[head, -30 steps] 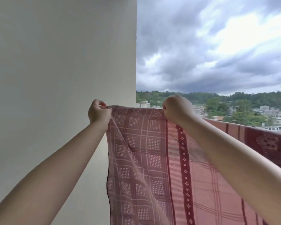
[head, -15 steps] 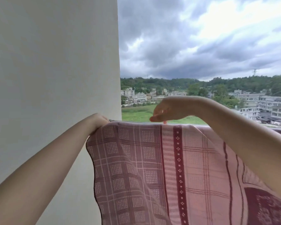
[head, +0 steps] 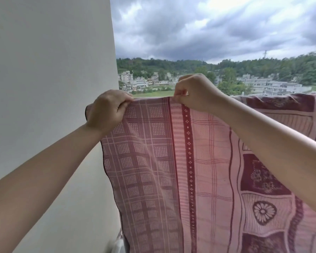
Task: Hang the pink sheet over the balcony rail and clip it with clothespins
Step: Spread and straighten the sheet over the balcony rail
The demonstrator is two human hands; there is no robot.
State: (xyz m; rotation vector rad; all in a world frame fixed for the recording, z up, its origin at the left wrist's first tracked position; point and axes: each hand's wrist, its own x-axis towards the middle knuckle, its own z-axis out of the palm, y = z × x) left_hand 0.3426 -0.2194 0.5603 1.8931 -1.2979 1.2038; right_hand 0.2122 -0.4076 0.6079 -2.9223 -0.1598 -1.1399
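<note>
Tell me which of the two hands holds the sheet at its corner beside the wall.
The left hand. It grips the sheet at its top corner by the wall; the right hand pinches the top edge further along.

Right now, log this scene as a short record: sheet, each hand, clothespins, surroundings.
sheet: pink sheet, patterned, draped along its top edge, hanging down on the near side
left hand: left hand grips the top edge near the sheet's left end
right hand: right hand pinches the top edge near the dark red stripe
clothespins: none visible
rail: hidden under the sheet
surroundings: white wall at left; buildings, trees, cloudy sky beyond
</note>
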